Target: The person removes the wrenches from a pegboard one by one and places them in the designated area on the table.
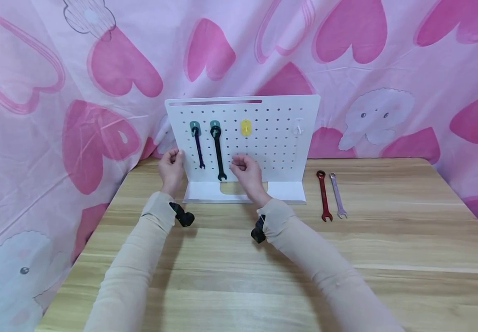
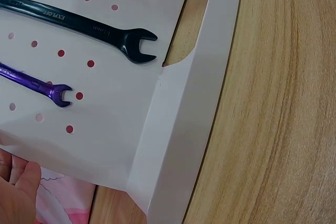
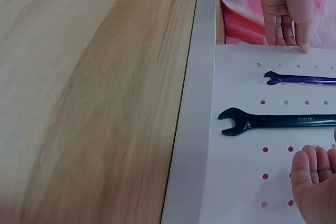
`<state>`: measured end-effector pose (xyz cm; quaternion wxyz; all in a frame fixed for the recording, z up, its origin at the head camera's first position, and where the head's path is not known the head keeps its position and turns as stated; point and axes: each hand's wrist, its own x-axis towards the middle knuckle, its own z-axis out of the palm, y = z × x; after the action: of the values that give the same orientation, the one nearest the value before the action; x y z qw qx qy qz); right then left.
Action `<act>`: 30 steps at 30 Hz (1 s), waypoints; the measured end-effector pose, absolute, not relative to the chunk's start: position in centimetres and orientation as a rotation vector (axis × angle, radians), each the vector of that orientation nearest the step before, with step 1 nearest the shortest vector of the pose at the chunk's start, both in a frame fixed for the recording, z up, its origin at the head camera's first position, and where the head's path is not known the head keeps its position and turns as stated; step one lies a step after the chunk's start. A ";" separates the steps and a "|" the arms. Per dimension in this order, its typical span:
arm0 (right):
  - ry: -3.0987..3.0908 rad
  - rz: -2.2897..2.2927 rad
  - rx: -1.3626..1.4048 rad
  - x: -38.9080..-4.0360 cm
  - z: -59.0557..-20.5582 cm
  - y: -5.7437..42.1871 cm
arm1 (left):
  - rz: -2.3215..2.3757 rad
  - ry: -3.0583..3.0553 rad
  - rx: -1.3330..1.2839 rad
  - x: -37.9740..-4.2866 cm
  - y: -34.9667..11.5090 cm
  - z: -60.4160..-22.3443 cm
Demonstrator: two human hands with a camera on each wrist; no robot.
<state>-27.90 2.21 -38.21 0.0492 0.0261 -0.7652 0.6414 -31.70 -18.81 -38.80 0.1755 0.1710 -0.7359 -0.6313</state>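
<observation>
A white pegboard [image 1: 272, 152] stands on the table with two combination wrenches hanging from green hooks. The purple wrench [image 1: 199, 147] is on the left; the larger dark green wrench [image 1: 218, 154] hangs beside it, both with open ends down. My left hand [image 1: 170, 168] holds the board's left edge, thumb at the front and fingers partly hidden behind it. In front of the board, right of the dark green wrench, my right hand [image 1: 248, 174] has loosely bent fingers with nothing in them. Its bent fingers [image 3: 310, 163] also show in the right wrist view.
A yellow hook [image 1: 245, 127] and a clear hook [image 1: 298, 127] are mounted farther right on the board. On the wooden table [image 1: 396, 203], a red wrench [image 1: 324, 196] and a pale purple wrench [image 1: 338, 196] lie right of the board. A pink patterned cloth [image 1: 239, 46] hangs behind.
</observation>
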 end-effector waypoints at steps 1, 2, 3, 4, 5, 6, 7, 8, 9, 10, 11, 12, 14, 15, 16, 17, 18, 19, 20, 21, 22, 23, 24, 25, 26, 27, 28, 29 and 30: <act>-2.328 1.963 0.079 -27.9 -38.2 2.1 | -1.787 -2.084 0.489 -31.7 -18.8 -38.8; -2.326 1.969 0.079 -28.0 -38.2 2.0 | -1.782 -2.086 0.491 -31.7 -18.8 -38.8; -2.323 1.978 0.079 -28.0 -38.1 1.9 | -1.776 -2.089 0.494 -31.7 -18.8 -38.8; -2.321 1.984 0.082 -28.0 -38.1 1.8 | -1.775 -2.089 0.496 -31.7 -18.8 -38.8; -2.320 1.993 0.083 -28.0 -38.1 1.7 | -1.773 -2.090 0.498 -31.7 -18.8 -38.8; -2.318 2.001 0.084 -28.1 -38.1 1.6 | -1.771 -2.094 0.500 -31.7 -18.8 -38.8; -2.318 2.006 0.083 -28.1 -38.1 1.5 | -1.767 -2.098 0.504 -31.7 -18.8 -38.8; -2.317 2.012 0.081 -28.1 -38.1 1.5 | -1.768 -2.097 0.506 -31.7 -18.8 -38.8; -2.316 2.017 0.082 -28.2 -38.0 1.4 | -1.770 -2.098 0.504 -31.7 -18.9 -38.8; -2.317 2.020 0.083 -28.2 -38.1 1.3 | -1.773 -2.097 0.503 -31.7 -18.9 -38.8; -2.319 2.022 0.084 -28.2 -38.1 1.3 | -1.776 -2.095 0.502 -31.7 -18.9 -38.8; -2.318 2.026 0.085 -28.3 -38.1 1.2 | -1.780 -2.094 0.499 -31.7 -18.9 -38.8; -2.318 2.032 0.084 -28.4 -38.1 1.1 | -1.789 -2.090 0.492 -31.6 -18.9 -38.7; -2.318 2.035 0.083 -28.4 -38.1 1.0 | -1.791 -2.092 0.489 -31.6 -19.0 -38.8; -2.315 2.039 0.080 -28.5 -38.1 0.9 | -1.794 -2.090 0.485 -31.6 -18.9 -38.7; -2.313 2.040 0.079 -28.5 -38.1 0.8 | -1.794 -2.092 0.483 -31.5 -18.9 -38.7; -2.306 2.048 0.077 -28.5 -38.2 0.7 | -1.791 -2.096 0.482 -31.5 -18.9 -38.8; -2.302 2.051 0.076 -28.6 -38.2 0.6 | -1.789 -2.097 0.479 -31.5 -18.9 -38.7; -2.298 2.053 0.076 -28.6 -38.2 0.5 | -1.788 -2.097 0.478 -31.5 -18.9 -38.7; -2.293 2.056 0.077 -28.6 -38.2 0.4 | -1.785 -2.098 0.477 -31.5 -18.9 -38.8; -2.287 2.060 0.079 -28.6 -38.2 0.3 | -1.783 -2.098 0.478 -31.6 -18.9 -38.7; -2.283 2.061 0.081 -28.6 -38.2 0.2 | -1.779 -2.100 0.482 -31.6 -18.9 -38.7; -2.279 2.064 0.082 -28.6 -38.3 0.2 | -1.777 -2.101 0.485 -31.6 -18.9 -38.7; -2.278 2.063 0.083 -28.6 -38.3 0.1 | -1.780 -2.098 0.488 -31.6 -18.9 -38.7; -2.275 2.064 0.083 -28.6 -38.3 0.0 | -1.781 -2.095 0.491 -31.7 -18.9 -38.7; -2.273 2.066 0.081 -28.6 -38.4 0.0 | -1.781 -2.092 0.492 -31.7 -18.9 -38.7; -2.271 2.067 0.079 -28.6 -38.4 -0.1 | -1.782 -2.085 0.492 -31.7 -18.9 -38.7; -2.270 2.069 0.077 -28.6 -38.5 -0.1 | -1.780 -2.079 0.491 -31.7 -18.8 -38.7; -2.268 2.072 0.073 -28.6 -38.5 -0.2 | -1.782 -2.069 0.486 -31.7 -18.8 -38.7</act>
<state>-28.64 -0.17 -38.54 0.0342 0.0238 -0.7377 0.6739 -31.73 -18.83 -38.74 0.1830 0.1723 -0.7333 -0.6318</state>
